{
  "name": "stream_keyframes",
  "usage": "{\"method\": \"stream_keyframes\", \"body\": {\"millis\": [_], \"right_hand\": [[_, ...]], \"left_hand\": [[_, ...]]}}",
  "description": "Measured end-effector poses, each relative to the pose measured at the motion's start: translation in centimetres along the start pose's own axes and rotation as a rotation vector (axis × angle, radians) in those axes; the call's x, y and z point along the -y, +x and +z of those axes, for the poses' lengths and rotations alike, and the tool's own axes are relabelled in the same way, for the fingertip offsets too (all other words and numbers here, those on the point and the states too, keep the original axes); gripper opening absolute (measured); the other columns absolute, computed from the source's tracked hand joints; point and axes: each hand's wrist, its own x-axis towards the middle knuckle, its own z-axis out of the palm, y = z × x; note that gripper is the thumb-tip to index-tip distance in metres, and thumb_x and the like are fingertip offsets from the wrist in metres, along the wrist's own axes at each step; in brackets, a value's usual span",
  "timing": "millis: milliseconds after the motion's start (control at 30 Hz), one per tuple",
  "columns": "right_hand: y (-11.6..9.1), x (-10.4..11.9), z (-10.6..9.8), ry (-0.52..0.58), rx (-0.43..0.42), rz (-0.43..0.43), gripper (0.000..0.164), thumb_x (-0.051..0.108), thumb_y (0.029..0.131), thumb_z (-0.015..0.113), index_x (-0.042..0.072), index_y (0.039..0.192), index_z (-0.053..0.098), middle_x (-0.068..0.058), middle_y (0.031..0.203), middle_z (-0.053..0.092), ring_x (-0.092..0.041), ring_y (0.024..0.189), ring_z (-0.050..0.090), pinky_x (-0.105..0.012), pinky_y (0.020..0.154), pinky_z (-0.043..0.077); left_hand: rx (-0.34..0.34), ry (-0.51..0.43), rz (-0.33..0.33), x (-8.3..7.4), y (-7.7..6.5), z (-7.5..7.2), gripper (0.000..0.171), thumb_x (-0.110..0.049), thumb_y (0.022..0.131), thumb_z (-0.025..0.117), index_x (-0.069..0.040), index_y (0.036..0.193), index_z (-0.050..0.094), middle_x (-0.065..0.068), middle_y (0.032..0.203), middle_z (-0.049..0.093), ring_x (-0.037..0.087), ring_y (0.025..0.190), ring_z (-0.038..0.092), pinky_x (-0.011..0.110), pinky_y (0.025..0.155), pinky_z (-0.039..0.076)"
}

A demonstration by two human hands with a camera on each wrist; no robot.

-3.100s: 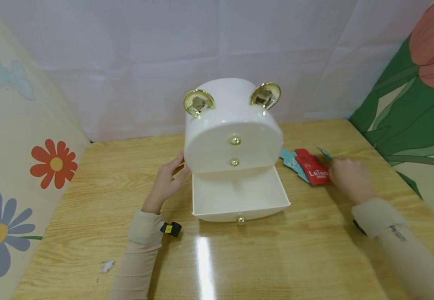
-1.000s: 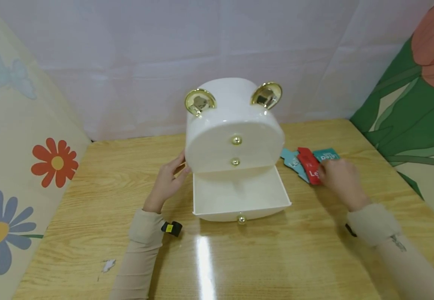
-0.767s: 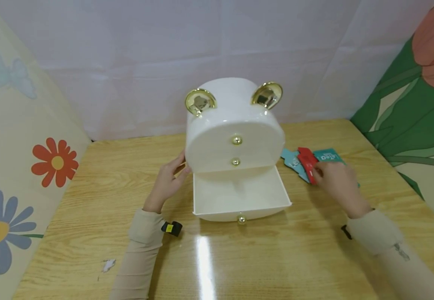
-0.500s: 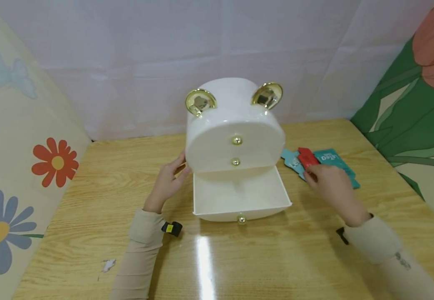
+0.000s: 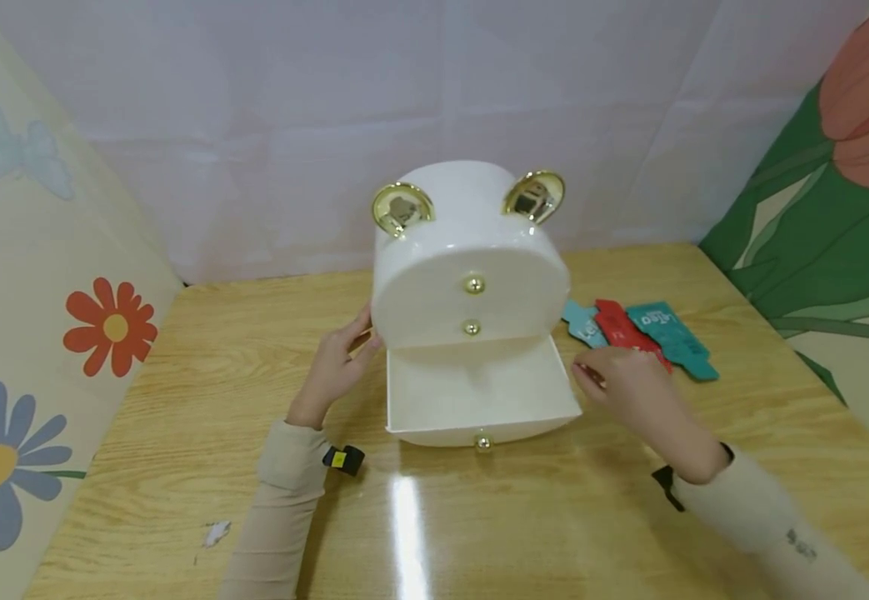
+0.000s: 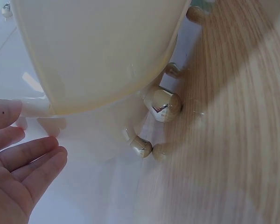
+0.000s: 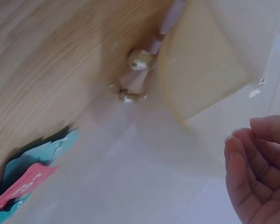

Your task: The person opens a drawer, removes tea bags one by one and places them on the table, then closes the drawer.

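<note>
A white rounded storage box (image 5: 470,308) with gold ears and gold knobs stands mid-table, its bottom drawer (image 5: 479,387) pulled out and bare inside. My left hand (image 5: 332,371) rests against the box's left side, fingers fairly straight in the left wrist view. At the drawer's right edge is my right hand (image 5: 632,392), fingers loosely bent and nothing between them in the right wrist view. Behind it lie three flat packets: a light blue one (image 5: 586,325), a red one (image 5: 620,325) overlapping it, and a teal one (image 5: 674,340) at the right.
The wooden table (image 5: 254,333) reaches back to a pale cloth wall (image 5: 292,167). Painted flower panels flank both sides. Small gold feet (image 6: 142,147) carry the box. A white scuffed spot (image 5: 217,533) marks the front left of the tabletop.
My right hand has set the teal packet down beside the red one, let go, and moved left and nearer to the drawer's edge. The left hand stays against the box.
</note>
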Motion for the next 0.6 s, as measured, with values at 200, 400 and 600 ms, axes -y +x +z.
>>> {"method": "stream_keyframes", "body": {"millis": [200,400,600], "right_hand": [[-0.1,1.9,0.6,0.087,-0.018,-0.163,0.008,0.004,0.068,0.070,0.007,0.070,0.063,0.001,0.061,0.057,-0.009,0.053,0.051,-0.025,0.043,0.047],[-0.4,3.9,1.6,0.149,-0.049,-0.273,0.034,0.025,0.095,0.046,0.008,0.072,0.063,0.003,0.063,0.059,-0.009,0.055,0.054,-0.024,0.044,0.048],[-0.4,5.0,2.5,0.155,-0.125,-0.315,0.052,0.032,0.100,0.028,0.007,0.073,0.064,0.002,0.062,0.057,-0.009,0.054,0.053,-0.023,0.042,0.047]], "left_hand": [[0.002,-0.010,-0.005,0.0,-0.1,0.0,0.046,0.012,0.084,0.053,0.021,0.125,0.036,0.033,0.123,0.043,0.043,0.107,0.048,0.054,0.084,0.046],[0.002,-0.008,-0.007,0.0,-0.2,0.0,0.046,0.010,0.085,0.053,0.021,0.126,0.036,0.032,0.124,0.042,0.043,0.106,0.049,0.054,0.084,0.045],[0.004,-0.017,-0.017,-0.1,-0.2,0.0,0.045,0.012,0.084,0.052,0.020,0.126,0.037,0.032,0.125,0.042,0.042,0.109,0.047,0.055,0.085,0.044]]}}
